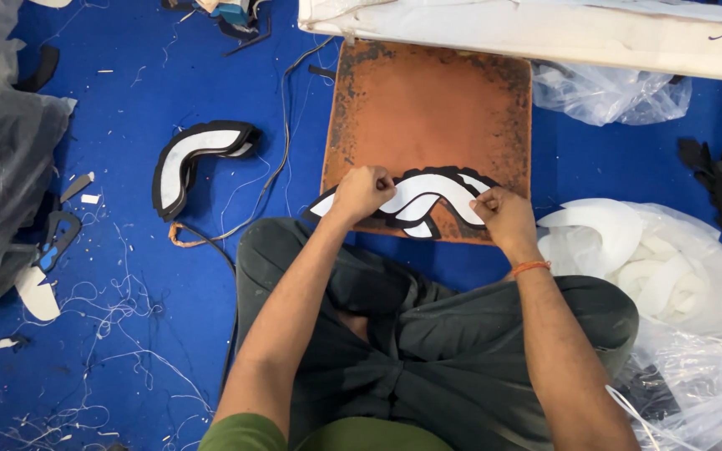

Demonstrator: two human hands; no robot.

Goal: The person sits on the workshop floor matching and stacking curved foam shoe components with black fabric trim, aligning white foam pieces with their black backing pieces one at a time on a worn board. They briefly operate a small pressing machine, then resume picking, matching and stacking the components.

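The left hand (362,192) is curled nearly into a fist, fingers pinched down on the left end of a curved white piece with a black border (418,194). The right hand (501,213) is likewise folded tight, its fingertips clamped on the right end of the same piece. An orange band (531,267) circles the right wrist. Both forearms reach forward from the person's crossed legs and angle inward, so the hands meet the piece from either side.

The curved piece lies on the near edge of a rust-orange board (428,104), which sits flat on the blue floor (119,276). Left of the board, well apart, lies a stack of similar curved pieces (198,154). Right of the board, a clear plastic bag (695,284) holds plain white curved shapes (595,225). Loose threads are scattered on the floor left of the board.
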